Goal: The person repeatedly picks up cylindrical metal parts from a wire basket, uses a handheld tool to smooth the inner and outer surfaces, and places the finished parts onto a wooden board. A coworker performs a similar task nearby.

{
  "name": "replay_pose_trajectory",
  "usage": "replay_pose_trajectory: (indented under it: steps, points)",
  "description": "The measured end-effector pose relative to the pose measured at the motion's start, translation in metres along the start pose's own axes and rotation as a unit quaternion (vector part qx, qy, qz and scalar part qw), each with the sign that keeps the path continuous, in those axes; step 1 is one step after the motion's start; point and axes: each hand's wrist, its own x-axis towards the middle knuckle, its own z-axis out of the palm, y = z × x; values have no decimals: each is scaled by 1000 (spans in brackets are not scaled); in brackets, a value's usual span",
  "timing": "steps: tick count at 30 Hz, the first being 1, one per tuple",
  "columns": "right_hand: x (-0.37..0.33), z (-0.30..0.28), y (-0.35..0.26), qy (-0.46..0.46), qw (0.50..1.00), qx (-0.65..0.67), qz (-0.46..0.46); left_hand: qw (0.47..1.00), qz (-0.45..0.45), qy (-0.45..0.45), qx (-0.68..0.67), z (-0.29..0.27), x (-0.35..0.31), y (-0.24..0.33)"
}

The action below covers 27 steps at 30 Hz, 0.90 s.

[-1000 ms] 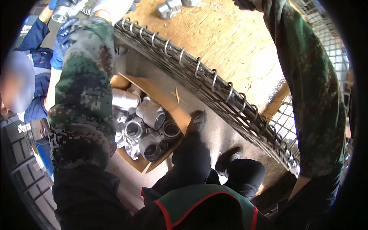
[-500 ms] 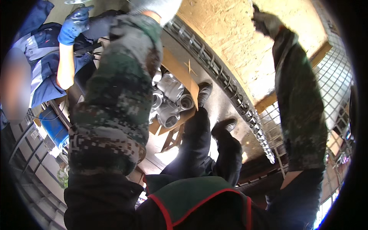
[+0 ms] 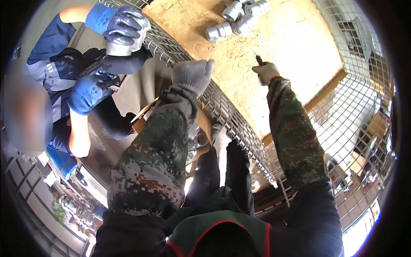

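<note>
My left hand (image 3: 192, 77), in a grey-white glove, is at the near rim of a wire mesh cage (image 3: 167, 45). Its fingers look curled, and their undersides are hidden. Over the wooden board (image 3: 239, 81) inside the cage, my right hand (image 3: 267, 73) is closed around a small black-handled tool (image 3: 258, 60) with a thin tip; its exact kind is unclear. Beyond both hands, several grey metal pipe fittings (image 3: 219, 32) lie grouped on the board.
Below my left forearm stands a cardboard box (image 3: 204, 124) with more fittings (image 3: 200, 138) inside. At the left sits a co-worker (image 3: 55, 81) in blue gloves, holding a large grey fitting (image 3: 120, 48). Cage mesh (image 3: 338, 103) rises on the right.
The view has shifted, bringing the fittings on the board into sight. My left hand has come down to the cage rim. The co-worker's gloved hand now holds a fitting nearer to me.
</note>
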Motion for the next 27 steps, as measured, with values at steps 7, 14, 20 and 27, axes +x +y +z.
replay_pose_trajectory:
  steps: [7, 14, 20, 27]
  points:
    - [58, 6, -33, -34, 999, -26, 34, 998, -17, -54, 18, -5, 0, -1]
    - [99, 27, -76, -43, 995, 63, -59, 996, 25, -58, 64, -12, -3, -1]
    - [199, 63, -89, 83, 949, -39, -301, 996, -11, -80, -24, -17, 11, 0]
    - [217, 125, -84, -55, 992, 16, -115, 997, 36, -52, -40, -10, 14, -10]
